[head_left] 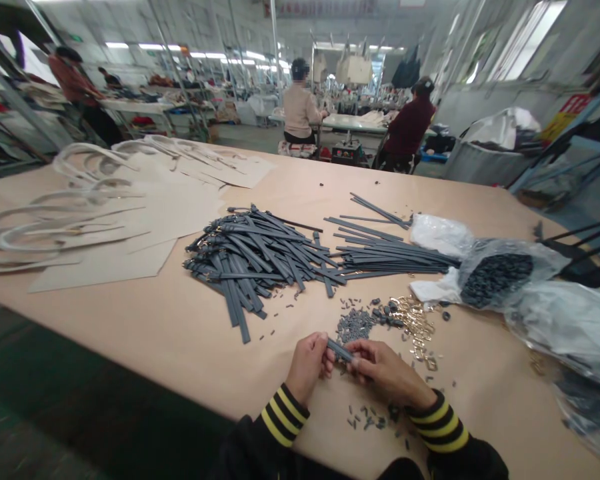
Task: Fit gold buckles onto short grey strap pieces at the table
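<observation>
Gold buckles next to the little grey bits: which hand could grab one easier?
Probably the right hand. The gold buckles lie just beyond it on the table. The left hand is farther away, and both pinch the grey strap.

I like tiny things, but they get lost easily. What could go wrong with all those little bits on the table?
The small grey pieces and gold metal clips lie loose right by the right hand, so a sleeve might sweep some away. A few bits already sit near the table edge and could drop off. The left hand and right hand pinch one short grey strap; it might slip.
</observation>
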The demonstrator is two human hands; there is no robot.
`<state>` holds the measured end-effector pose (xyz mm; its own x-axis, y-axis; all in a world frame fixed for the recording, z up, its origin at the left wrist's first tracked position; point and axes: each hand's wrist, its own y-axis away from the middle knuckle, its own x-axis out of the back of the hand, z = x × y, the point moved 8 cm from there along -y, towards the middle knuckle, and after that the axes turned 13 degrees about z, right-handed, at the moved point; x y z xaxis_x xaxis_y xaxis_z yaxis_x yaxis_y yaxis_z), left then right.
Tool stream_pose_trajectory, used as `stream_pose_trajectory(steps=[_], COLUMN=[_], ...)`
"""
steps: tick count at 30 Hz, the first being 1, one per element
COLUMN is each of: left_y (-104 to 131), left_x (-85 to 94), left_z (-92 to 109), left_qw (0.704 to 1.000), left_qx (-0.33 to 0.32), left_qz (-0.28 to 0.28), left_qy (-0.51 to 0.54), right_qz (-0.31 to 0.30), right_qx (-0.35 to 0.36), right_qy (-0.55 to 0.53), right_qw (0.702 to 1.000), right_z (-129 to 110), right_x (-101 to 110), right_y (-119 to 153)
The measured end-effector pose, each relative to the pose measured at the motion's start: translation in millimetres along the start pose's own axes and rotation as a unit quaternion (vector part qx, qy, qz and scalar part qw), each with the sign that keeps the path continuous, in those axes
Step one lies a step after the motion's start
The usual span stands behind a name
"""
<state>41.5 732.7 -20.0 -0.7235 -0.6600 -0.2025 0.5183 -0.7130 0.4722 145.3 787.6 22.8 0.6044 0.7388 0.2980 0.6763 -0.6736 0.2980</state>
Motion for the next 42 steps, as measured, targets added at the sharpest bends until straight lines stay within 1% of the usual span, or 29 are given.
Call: stream_pose_trajectory(steps=[2, 4, 6, 7, 9, 13, 17, 19, 23, 24, 25, 26, 27, 28, 30, 31, 32, 33, 34, 36, 39, 41, 42], left_y=[0, 0, 0, 1, 3, 6, 8, 6, 3, 3, 4, 7, 12, 18, 36, 46, 56, 64, 70, 75, 71, 67, 64], left_x=[0.1, 0.9, 1.8, 2.0, 1.5, -0.4, -1.1, 0.1, 6.0, 6.4, 5.1, 1.2, -5.6, -15.0, -38.3, -48.7, -56.8, -62.3, -65.1, -65.0, -59.5, -56.3, -54.9], left_z=[1, 2, 2, 2, 2, 2, 3, 3, 5, 6, 8, 9, 9, 9, 4, 0, -4, -9, -12, -17, -18, -18, -17], left_qw=[1.0, 1.0, 1.0, 0.999, 0.999, 0.998, 0.999, 0.999, 0.998, 0.998, 0.997, 0.997, 0.997, 0.997, 0.991, 0.984, 0.975, 0.967, 0.96, 0.954, 0.958, 0.963, 0.965], left_qx=[-0.004, -0.002, 0.005, 0.01, 0.018, 0.03, 0.027, 0.026, 0.029, 0.025, 0.02, 0.016, 0.015, 0.019, 0.041, 0.059, 0.079, 0.102, 0.123, 0.152, 0.166, 0.169, 0.168], left_qz=[0.0, 0.005, 0.006, 0.003, -0.011, -0.034, -0.024, -0.015, 0.013, 0.021, 0.024, 0.018, 0.001, -0.029, -0.118, -0.163, -0.201, -0.229, -0.245, -0.248, -0.213, -0.184, -0.17], left_qy=[0.004, 0.014, 0.026, 0.032, 0.039, 0.033, 0.017, 0.018, 0.05, 0.06, 0.069, 0.074, 0.075, 0.071, 0.055, 0.05, 0.048, 0.05, 0.055, 0.072, 0.093, 0.103, 0.105], right_qz=[0.067, 0.125, 0.143, 0.14, 0.115, 0.043, 0.018, -0.004, -0.064, -0.063, -0.044, -0.004, 0.054, 0.118, 0.227, 0.264, 0.291, 0.309, 0.323, 0.342, 0.363, 0.362, 0.354], right_qx=[0.072, 0.142, 0.172, 0.172, 0.148, 0.096, 0.063, 0.051, 0.008, -0.005, -0.015, -0.021, -0.02, -0.016, -0.008, -0.007, -0.008, -0.01, -0.011, -0.004, 0.01, -0.002, -0.019], right_qy=[0.082, 0.167, 0.225, 0.241, 0.238, 0.151, 0.099, 0.077, 0.069, 0.058, 0.031, -0.017, -0.086, -0.167, -0.32, -0.375, -0.411, -0.431, -0.442, -0.452, -0.445, -0.422, -0.4], right_qw=[0.992, 0.968, 0.948, 0.945, 0.953, 0.983, 0.993, 0.996, 0.996, 0.996, 0.998, 1.0, 0.995, 0.979, 0.92, 0.889, 0.864, 0.848, 0.837, 0.824, 0.819, 0.831, 0.845], right_z=[-8, -18, -22, -22, -18, -13, -11, -11, -7, -7, -8, -12, -16, -19, -19, -17, -13, -9, -4, 4, 16, 27, 34], right_x=[7, 11, 11, 10, 8, 3, 3, 3, 8, 12, 18, 28, 39, 53, 76, 85, 92, 97, 101, 107, 114, 117, 117], right_y=[0, 3, 6, 6, 5, 4, 3, 6, 17, 19, 20, 19, 18, 18, 19, 20, 22, 23, 25, 32, 46, 57, 63])
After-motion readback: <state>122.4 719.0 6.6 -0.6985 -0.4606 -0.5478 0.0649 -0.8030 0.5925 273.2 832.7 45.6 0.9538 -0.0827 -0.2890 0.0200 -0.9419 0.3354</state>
